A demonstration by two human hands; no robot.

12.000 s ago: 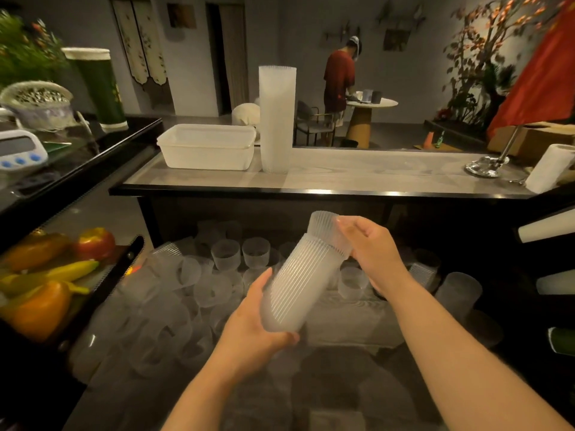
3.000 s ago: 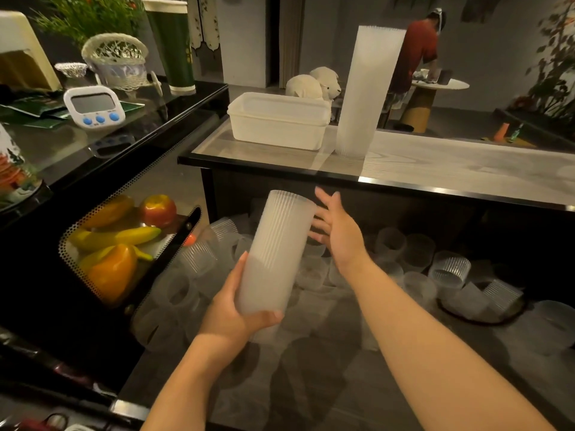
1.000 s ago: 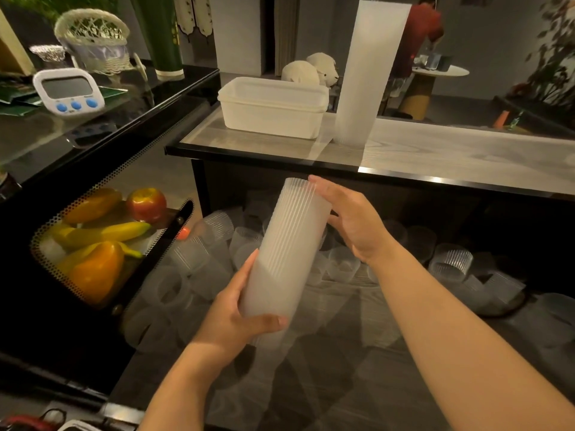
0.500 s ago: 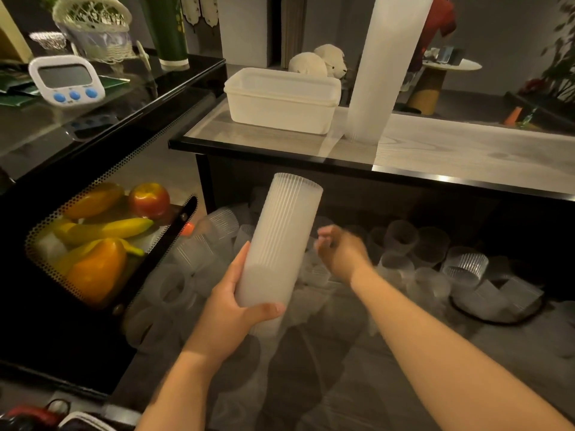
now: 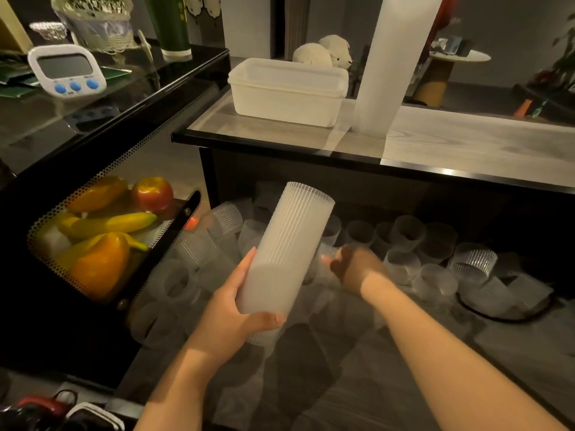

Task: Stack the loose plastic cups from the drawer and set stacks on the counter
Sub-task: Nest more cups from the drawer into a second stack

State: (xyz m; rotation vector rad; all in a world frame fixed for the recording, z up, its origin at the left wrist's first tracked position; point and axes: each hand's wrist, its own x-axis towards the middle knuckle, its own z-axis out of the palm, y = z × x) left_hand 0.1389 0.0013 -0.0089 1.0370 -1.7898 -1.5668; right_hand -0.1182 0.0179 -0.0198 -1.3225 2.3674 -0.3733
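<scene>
My left hand [image 5: 230, 318] grips the lower end of a tilted stack of ribbed frosted cups [image 5: 286, 247], held over the open drawer [image 5: 311, 384]. My right hand [image 5: 354, 269] is down among the loose cups [image 5: 404, 234] at the back of the drawer. Its fingers curl round one loose cup [image 5: 315, 269], which is partly hidden behind the held stack. A much taller stack of cups [image 5: 385, 66] stands upright on the counter [image 5: 466, 144] above the drawer.
A white plastic tub [image 5: 286, 91] sits on the counter left of the tall stack. A black mesh basket of fruit [image 5: 102, 237] is at the left. A white timer [image 5: 67, 71] and a green cylinder [image 5: 171, 26] are on the black glass top.
My right hand left the top of the held stack and dropped into the drawer, where it now closes on a loose cup. My left hand keeps the stack tilted in the same place.
</scene>
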